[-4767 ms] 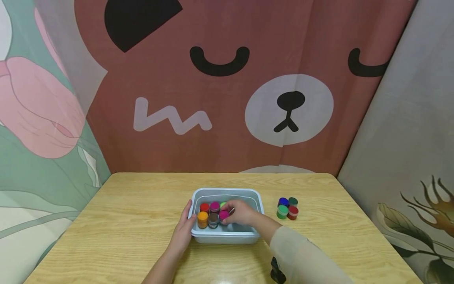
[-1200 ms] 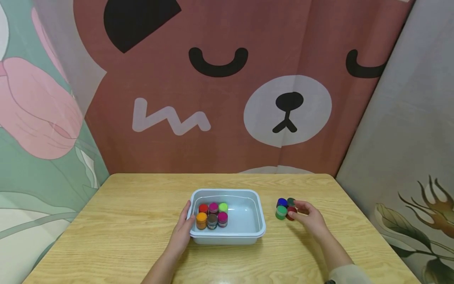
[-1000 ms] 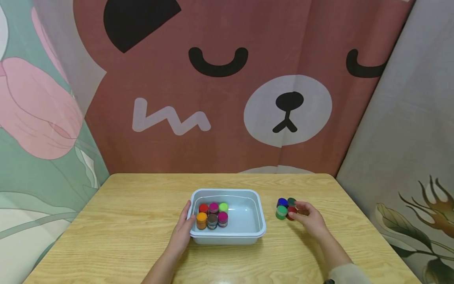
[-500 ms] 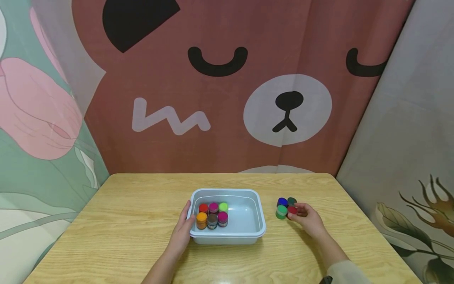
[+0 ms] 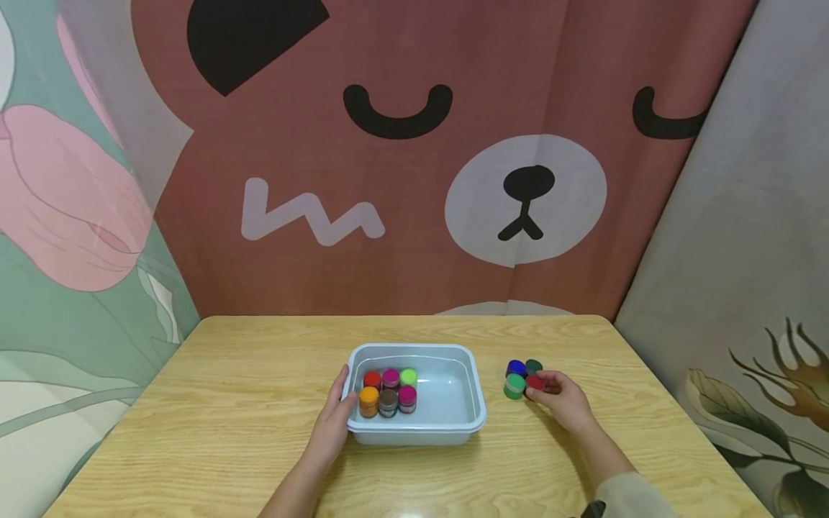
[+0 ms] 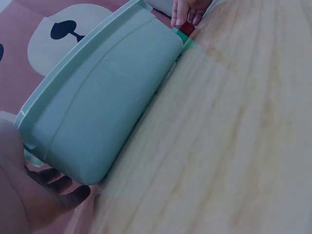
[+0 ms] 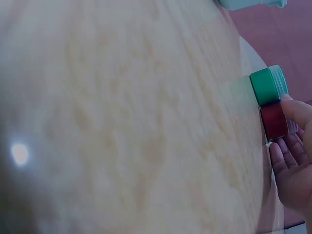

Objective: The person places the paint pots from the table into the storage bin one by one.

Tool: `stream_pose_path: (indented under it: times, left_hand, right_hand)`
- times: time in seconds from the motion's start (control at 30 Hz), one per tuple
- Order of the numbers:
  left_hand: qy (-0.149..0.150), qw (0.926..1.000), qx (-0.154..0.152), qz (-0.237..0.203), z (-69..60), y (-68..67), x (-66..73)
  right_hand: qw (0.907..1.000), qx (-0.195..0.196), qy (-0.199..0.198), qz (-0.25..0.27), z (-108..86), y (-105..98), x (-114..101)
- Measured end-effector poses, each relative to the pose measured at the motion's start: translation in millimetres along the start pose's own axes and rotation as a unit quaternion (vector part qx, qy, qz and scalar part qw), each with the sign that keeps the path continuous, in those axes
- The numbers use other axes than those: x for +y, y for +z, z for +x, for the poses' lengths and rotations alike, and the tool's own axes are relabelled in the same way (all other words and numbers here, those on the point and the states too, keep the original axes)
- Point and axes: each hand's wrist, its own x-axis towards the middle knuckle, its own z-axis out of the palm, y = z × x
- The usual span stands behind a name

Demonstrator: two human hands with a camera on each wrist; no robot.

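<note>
My left hand (image 5: 330, 421) holds the left side of a pale blue plastic basin (image 5: 453, 428), thumb by the rim and the other fingers along the outside. The left wrist view shows that hand (image 6: 41, 197) against the basin's near end. Inside stand several small paint jars: red, magenta, lime, an orange jar (image 5: 368, 403), brown and another magenta. Right of the basin, my right hand (image 5: 566, 404) pinches a dark red paint jar (image 7: 274, 120) between thumb and fingers. The red jar stands against a green jar (image 7: 263, 87), with a blue jar (image 5: 516, 368) and a dark green jar (image 5: 534, 367) behind.
A wooden table (image 5: 259, 403) carries everything. Behind it hangs a curtain (image 5: 414, 273) with a bear face. Patterned cloths hang at the left and right sides. The jars in the basin fill its left half.
Earlier, my right hand was inside the basin at the magenta jar. It has since let go, moved right and taken hold of the red jar. My left hand stays at the basin.
</note>
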Motion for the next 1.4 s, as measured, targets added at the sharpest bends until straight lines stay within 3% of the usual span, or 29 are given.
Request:
stream_pose_path:
  times: [0.37, 0.7, 1.4]
  left_hand:
    - [-0.001, 1.0000, -0.001, 0.003, 0.8, -0.2, -0.7]
    - [-0.005, 1.0000, 0.002, 0.006, 0.5, -0.3, 0.6]
    - [-0.009, 1.0000, 0.001, 0.003, 1.1, 0.0, -0.9]
  right_hand:
    - [0.9998, 0.009, 0.012, 0.011, -3.0, -5.7, -2.4]
    - [0.9998, 0.003, -0.006, 0.016, -6.8, -11.7, -14.0]
    - [0.9986, -0.008, -0.026, 0.045, -5.5, -11.3, -61.7]
